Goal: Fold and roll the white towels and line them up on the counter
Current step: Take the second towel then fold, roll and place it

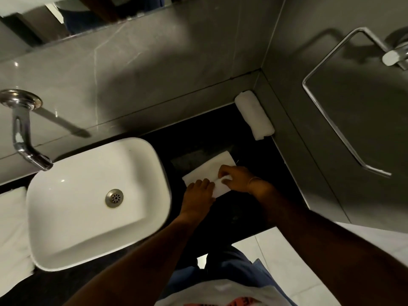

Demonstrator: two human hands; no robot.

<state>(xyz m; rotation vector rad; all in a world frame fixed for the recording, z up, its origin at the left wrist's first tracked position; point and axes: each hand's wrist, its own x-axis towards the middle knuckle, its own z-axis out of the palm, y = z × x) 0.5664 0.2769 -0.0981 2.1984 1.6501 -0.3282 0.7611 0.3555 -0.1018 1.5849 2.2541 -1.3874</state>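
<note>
The right hand has its grip pinched on the near end of a folded white towel, fingers curled around a small raised fold of cloth; a thin bangle sits on that wrist. The left hand lies flat on the same towel just beside the right, palm down and fingers loosely bent, pressing the cloth rather than grasping it. The towel lies as a narrow strip on the dark table, slanting from the front edge toward the back right corner, between the sink and the right wall; its far end is flat and not yet rolled. A rolled white towel rests in the back right corner of the table, touching the right wall, well apart from the hands. A white sink stands on the table to the left, with a metal tap reaching over it from the back wall; another white cloth lies at the left edge beyond the sink. A metal towel rail hangs on the right wall.
</note>
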